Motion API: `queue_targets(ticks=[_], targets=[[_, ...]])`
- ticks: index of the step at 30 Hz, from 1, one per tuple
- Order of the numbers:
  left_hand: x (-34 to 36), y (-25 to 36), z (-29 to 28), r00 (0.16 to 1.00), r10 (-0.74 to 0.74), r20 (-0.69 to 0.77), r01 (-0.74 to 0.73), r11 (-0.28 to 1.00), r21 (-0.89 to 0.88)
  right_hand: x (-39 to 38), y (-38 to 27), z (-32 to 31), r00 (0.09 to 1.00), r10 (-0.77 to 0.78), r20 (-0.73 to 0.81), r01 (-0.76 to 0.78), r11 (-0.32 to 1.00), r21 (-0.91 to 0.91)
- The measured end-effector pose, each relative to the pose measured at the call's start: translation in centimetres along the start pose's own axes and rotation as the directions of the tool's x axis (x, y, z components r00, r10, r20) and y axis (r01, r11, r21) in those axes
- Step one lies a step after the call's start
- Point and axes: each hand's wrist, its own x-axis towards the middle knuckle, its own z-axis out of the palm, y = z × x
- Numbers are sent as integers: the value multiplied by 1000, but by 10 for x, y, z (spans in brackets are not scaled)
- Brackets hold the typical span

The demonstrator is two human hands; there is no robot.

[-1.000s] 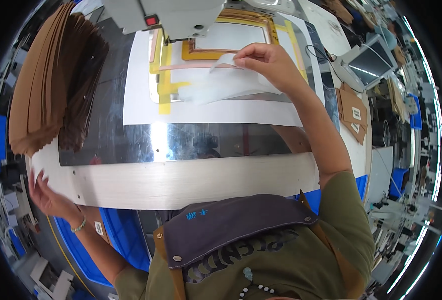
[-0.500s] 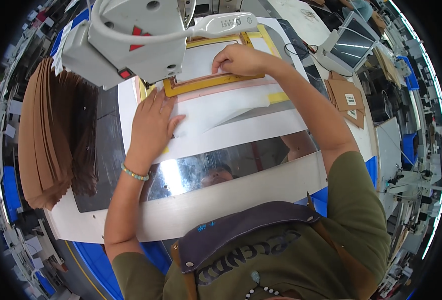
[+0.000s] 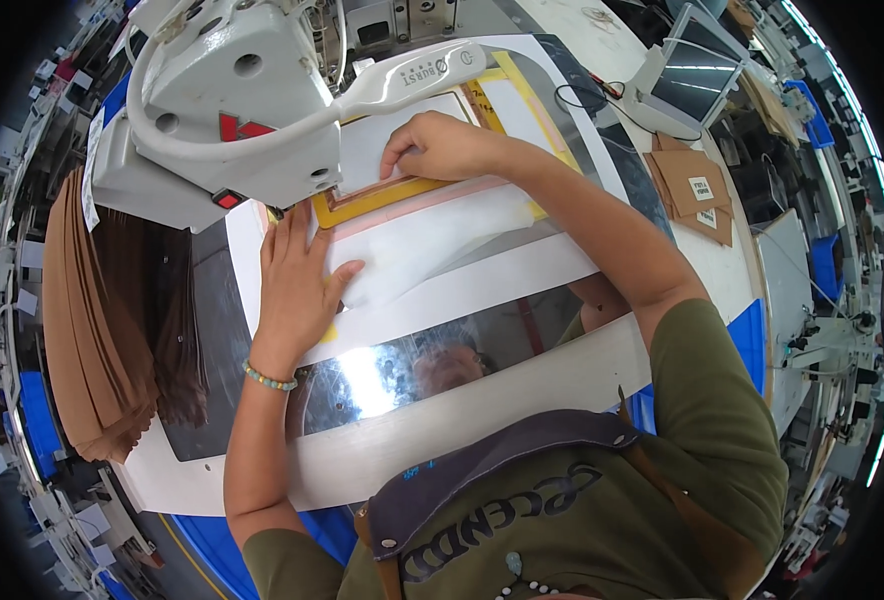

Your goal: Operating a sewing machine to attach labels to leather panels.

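Observation:
My left hand (image 3: pixel 302 270) lies flat with fingers apart on a white translucent sheet (image 3: pixel 412 255). Its fingertips reach the left end of a yellow-edged frame (image 3: pixel 387 203), under the sewing machine head (image 3: pixel 232 110). Inside that frame is a white panel (image 3: pixel 367 150). My right hand (image 3: pixel 447 150) rests over the frame's front bar, its fingers curled down and pressed together at the bar's inner edge. What they hold, if anything, is hidden. Beneath the sheet and frame lies a larger white board (image 3: pixel 602 255).
A stack of brown pieces (image 3: pixel 97 330) hangs at the left on a dark plate. Shiny metal (image 3: pixel 402 375) borders the white table's front edge (image 3: pixel 402 465). At the right are brown pieces with white labels (image 3: pixel 687 180) and a tilted screen (image 3: pixel 702 75). A white curved handle-like part (image 3: pixel 412 80) juts over the frame.
The whole scene has shifted left and slightly down as the view moved. Both hands keep about the same places on the frame and sheet.

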Motion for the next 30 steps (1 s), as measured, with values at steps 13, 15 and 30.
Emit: queue_targets(ticks=[13, 15, 30], targets=[[2, -1, 8, 999, -11, -44, 8, 998, -63, -27, -9, -68, 999, 45, 5, -45, 995, -87], [-1, -4, 8, 998, -7, -66, 4, 999, -42, -25, 3, -83, 998, 57, 20, -54, 989, -140], [-3, -3, 6, 1000, -9, -28, 8, 1000, -28, -31, -2, -70, 964, 196, 180, -72, 842, -535]])
